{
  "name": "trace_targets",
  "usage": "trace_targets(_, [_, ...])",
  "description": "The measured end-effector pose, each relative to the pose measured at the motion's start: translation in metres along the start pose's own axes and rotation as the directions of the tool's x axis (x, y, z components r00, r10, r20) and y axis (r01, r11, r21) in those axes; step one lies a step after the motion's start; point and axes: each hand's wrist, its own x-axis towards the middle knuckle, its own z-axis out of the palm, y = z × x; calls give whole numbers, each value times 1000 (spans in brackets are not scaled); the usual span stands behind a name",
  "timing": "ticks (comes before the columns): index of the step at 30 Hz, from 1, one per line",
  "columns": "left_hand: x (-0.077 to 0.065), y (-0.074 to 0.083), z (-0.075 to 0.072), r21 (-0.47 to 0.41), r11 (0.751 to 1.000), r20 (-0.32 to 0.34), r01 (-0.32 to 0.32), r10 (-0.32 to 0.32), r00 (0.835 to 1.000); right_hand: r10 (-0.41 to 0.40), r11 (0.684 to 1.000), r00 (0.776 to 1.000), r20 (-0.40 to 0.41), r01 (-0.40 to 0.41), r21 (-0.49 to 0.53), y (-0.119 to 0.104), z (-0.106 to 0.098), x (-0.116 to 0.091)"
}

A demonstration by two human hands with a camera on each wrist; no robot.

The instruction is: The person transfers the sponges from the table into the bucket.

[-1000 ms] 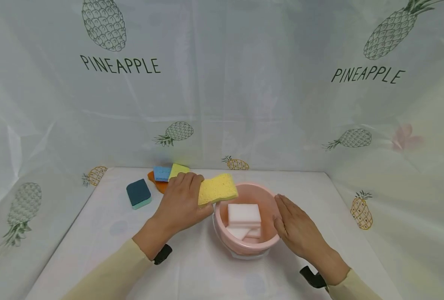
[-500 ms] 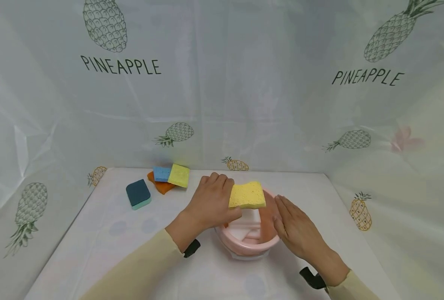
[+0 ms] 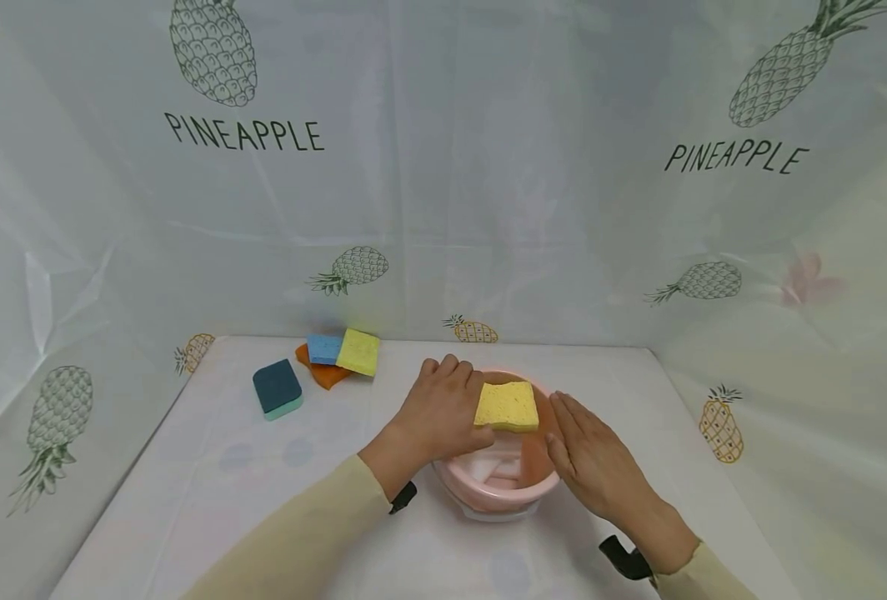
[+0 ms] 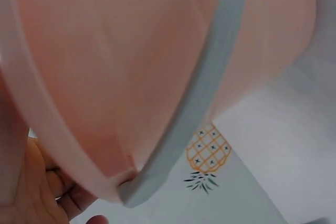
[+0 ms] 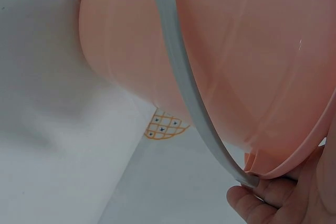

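My left hand [image 3: 443, 408] pinches a yellow sponge [image 3: 508, 407] by its left end, over the mouth of a pink bucket [image 3: 498, 498]. White foam blocks [image 3: 488, 462] lie in the bucket, partly hidden behind the sponge and hand. At the bucket's right side my right hand [image 3: 597, 458] holds the rim, with the thumb over its inner edge and the fingers along the outside. In the right wrist view those fingertips [image 5: 244, 199] sit by the end of the grey handle [image 5: 184, 72]. The left wrist view has part of the left hand [image 4: 50, 187] at the rim; the sponge is out of sight there.
Back left on the table [image 3: 383, 550] lie a blue sponge [image 3: 324, 349], a yellow-green sponge [image 3: 358, 352] and an orange piece [image 3: 327, 377]. A dark blue and green sponge [image 3: 277, 387] sits left of them. A pineapple-print sheet [image 3: 443, 192] surrounds the table.
My left hand has carried the yellow sponge rightward from the bucket's left rim, then lowered it toward the mouth. The right hand has stayed at the rim.
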Motion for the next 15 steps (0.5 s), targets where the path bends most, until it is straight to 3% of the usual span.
trace_targets(15, [3, 1, 12, 33, 999, 30, -15, 14, 999, -20, 1000, 1000, -18, 20, 12, 1, 1, -2])
